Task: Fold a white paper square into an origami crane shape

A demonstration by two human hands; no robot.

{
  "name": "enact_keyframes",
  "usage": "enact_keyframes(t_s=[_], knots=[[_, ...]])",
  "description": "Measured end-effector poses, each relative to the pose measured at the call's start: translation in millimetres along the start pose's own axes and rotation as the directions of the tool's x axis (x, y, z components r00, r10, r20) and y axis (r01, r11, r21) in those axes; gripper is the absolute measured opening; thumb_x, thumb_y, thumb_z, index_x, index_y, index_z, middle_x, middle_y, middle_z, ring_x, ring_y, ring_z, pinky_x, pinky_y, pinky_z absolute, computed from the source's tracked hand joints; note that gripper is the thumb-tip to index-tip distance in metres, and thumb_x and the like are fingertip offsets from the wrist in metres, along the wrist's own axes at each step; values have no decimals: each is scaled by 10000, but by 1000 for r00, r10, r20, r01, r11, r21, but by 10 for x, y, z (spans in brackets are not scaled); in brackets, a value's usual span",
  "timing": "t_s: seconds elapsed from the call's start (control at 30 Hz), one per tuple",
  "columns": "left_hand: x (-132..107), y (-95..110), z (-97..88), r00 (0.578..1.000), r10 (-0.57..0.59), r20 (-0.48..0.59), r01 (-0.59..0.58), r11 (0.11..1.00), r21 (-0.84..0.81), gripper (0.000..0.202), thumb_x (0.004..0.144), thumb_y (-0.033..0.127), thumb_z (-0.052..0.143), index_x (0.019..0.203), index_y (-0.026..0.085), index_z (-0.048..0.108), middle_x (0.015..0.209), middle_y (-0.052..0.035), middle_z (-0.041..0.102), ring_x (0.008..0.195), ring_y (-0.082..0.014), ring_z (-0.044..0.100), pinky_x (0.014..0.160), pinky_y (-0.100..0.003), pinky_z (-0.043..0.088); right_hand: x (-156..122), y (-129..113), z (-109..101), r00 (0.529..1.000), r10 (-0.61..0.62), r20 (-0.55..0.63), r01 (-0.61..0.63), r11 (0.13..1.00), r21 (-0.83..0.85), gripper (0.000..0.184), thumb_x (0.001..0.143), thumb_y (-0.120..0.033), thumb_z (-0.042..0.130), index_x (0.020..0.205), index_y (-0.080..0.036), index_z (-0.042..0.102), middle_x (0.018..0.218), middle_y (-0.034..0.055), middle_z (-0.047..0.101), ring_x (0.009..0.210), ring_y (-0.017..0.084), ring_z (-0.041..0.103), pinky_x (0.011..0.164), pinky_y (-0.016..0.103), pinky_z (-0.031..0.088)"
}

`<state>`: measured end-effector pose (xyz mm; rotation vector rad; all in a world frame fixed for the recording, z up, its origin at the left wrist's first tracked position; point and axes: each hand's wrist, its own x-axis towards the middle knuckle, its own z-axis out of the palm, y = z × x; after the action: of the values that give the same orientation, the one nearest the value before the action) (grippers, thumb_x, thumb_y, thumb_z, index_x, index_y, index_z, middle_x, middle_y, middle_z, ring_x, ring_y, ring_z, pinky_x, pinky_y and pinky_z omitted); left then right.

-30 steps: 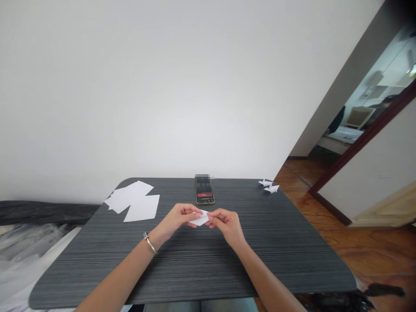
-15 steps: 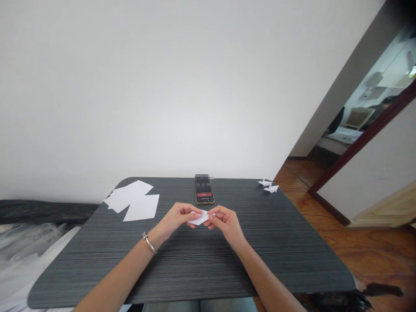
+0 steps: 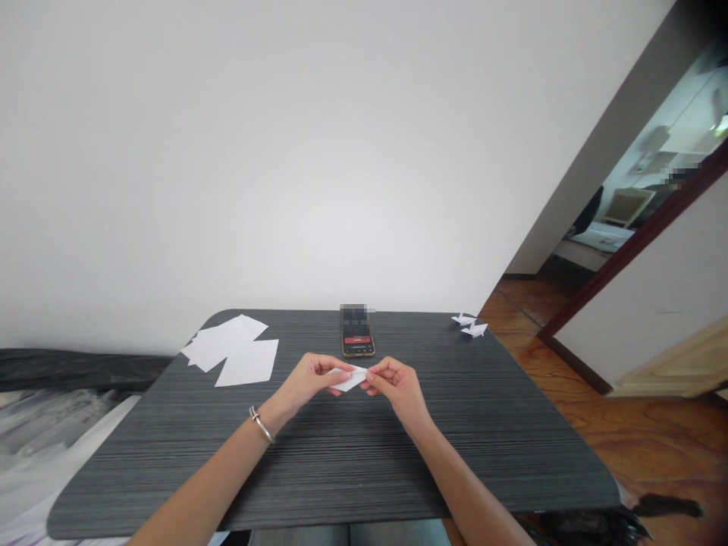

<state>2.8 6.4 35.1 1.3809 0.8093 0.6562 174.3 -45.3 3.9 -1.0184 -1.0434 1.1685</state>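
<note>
A small piece of folded white paper (image 3: 351, 378) is held between my two hands, over the middle of the table. My left hand (image 3: 312, 377) pinches its left part, with the thumb lying on top and fingers beneath. At the right corner of the paper, my right hand (image 3: 393, 383) grips with thumb and forefinger. Parts of the paper are hidden by my fingers. Just beyond my hands a phone (image 3: 358, 343) leans upright, its screen lit.
On the dark table (image 3: 364, 470), loose sheets of white paper (image 3: 249, 362) lie at the left. Two folded paper birds (image 3: 474, 330) sit by the far right corner. A white wall (image 3: 341, 152) rises behind the table. Wooden floor (image 3: 569, 364) shows on the right.
My right thumb and fingers have slid slightly to the right along the paper, now pinching its right corner. More of the paper's middle shows. My left hand has barely moved.
</note>
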Motion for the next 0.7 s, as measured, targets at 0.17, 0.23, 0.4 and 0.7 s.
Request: enact_keyframes(t_s=[0.17,0.23,0.4,0.7], knots=[[-4,8,-5,1000,-22,3,22,1000,-7,294,632,295,691,868,119,697,740,-65,682,647,-130,583,555,-215,486,0,-1,-6,1000,10,-1,-10,1000,5,222,629,-324,707,691,-143,594,613,37,689,588,163,657,521,245,523],[-1,4,-10,1000,-24,3,24,1000,-6,302,633,299,690,875,118,695,739,-67,683,649,-132,585,556,-218,488,3,0,-10,1000,16,13,-16,1000,8,233,622,-330,711,701,-143,596,629,41,693,596,168,661,525,250,526],[14,-28,-22,1000,-18,1,18,1000,0,288,631,298,692,858,120,697,740,-63,684,657,-135,593,565,-220,493,16,11,-18,999,33,26,-33,999,10,241,588,-319,733,682,-145,597,618,39,693,586,171,662,537,254,526],[10,-15,-9,999,-34,-1,34,999,-15,263,632,277,698,839,116,698,732,-56,684,644,-121,588,554,-206,488,13,22,-7,998,65,-24,-64,998,19,228,585,-301,740,647,-132,599,587,47,692,563,154,659,528,227,518]])
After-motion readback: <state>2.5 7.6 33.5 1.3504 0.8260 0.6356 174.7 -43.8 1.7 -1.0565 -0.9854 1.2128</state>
